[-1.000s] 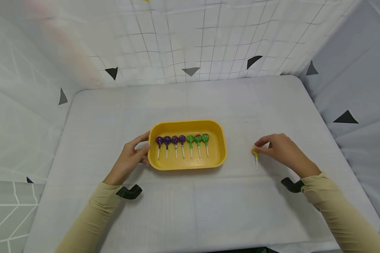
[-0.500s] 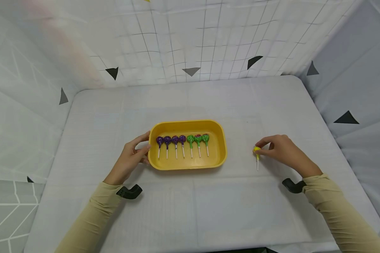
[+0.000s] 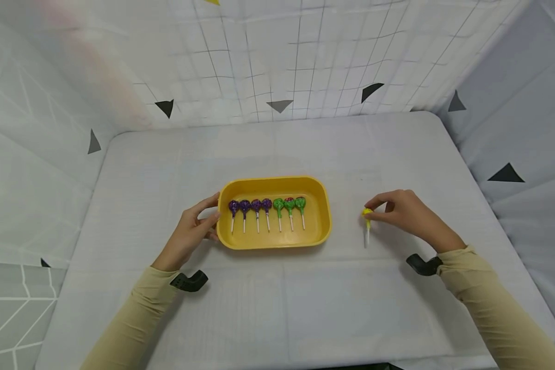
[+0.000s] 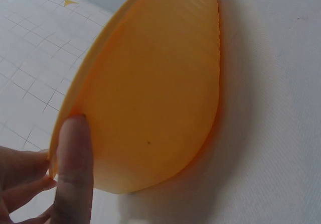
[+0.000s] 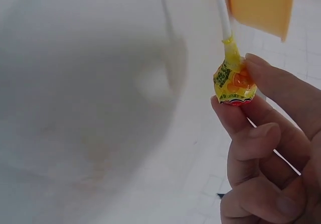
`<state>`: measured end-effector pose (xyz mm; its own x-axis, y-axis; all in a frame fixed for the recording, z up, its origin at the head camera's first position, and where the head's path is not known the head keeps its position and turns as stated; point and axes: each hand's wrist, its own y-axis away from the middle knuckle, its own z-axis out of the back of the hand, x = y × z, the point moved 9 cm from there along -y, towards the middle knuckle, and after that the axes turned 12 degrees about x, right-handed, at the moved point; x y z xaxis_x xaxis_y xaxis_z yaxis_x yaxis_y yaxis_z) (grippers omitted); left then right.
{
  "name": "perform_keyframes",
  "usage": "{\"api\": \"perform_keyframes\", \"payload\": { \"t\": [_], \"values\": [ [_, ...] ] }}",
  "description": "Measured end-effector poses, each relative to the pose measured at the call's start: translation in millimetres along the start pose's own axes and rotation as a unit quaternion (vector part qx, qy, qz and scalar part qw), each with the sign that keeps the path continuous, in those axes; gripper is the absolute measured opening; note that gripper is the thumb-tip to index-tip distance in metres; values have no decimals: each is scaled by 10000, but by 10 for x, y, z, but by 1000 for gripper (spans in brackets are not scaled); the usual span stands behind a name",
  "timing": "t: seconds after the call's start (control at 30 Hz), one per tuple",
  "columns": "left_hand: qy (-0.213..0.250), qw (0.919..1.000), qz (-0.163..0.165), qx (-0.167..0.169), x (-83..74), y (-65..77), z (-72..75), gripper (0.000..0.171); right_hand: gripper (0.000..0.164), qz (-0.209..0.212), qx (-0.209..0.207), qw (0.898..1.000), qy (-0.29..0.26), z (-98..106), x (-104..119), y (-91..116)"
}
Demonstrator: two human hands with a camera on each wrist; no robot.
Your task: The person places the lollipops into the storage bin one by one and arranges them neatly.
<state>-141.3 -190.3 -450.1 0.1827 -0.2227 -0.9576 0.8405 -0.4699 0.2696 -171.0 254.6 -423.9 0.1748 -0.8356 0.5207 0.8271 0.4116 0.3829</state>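
A yellow tray [image 3: 319,234] sits mid-table in the head view, holding a row of lollipops: several purple lollipops [image 3: 256,204] on the left, then three green lollipops [image 3: 289,203], sticks toward the person. My left hand [image 3: 188,234] grips the tray's left end, thumb on the near side of the wall; the left wrist view shows the thumb [image 4: 75,158] against the outer wall and other fingers at the rim. To the right of the tray, my right hand [image 3: 404,211] pinches a yellow lollipop [image 5: 233,83] by its wrapped head between thumb and fingertips, its white stick pointing toward the person.
A white cloth [image 3: 277,308] covers the table. White grid-lined fabric [image 3: 277,56] rises behind it, and grey fabric [image 3: 504,128] stands along the right side. A dark object [image 3: 365,366] shows at the table's front edge.
My right hand first pinches the yellow lollipop on the cloth, then lifts it a little and moves slightly left toward the tray. The left hand and tray stay put.
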Motion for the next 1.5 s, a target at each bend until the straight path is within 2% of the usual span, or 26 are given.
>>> {"api": "perform_keyframes", "payload": {
  "t": [0.27,0.57,1.03,1.3,1.5],
  "values": [
    [-10,10000,-7,2,-7,2,-1,56,28,326,56,9995,-15,111,294,-115],
    [-35,10000,-32,23,-4,0,-1,56,20,541,58,9985,56,233,595,-269],
    [-43,10000,-23,-4,20,-4,6,56,22,1136,370,9926,205,213,1066,-510],
    [-19,10000,-17,-3,23,0,8,56,20,1057,466,9929,278,119,1193,-636],
    [-36,10000,-10,-5,22,-1,12,56,20,834,367,9934,690,14,1259,-710]
  ]
}}
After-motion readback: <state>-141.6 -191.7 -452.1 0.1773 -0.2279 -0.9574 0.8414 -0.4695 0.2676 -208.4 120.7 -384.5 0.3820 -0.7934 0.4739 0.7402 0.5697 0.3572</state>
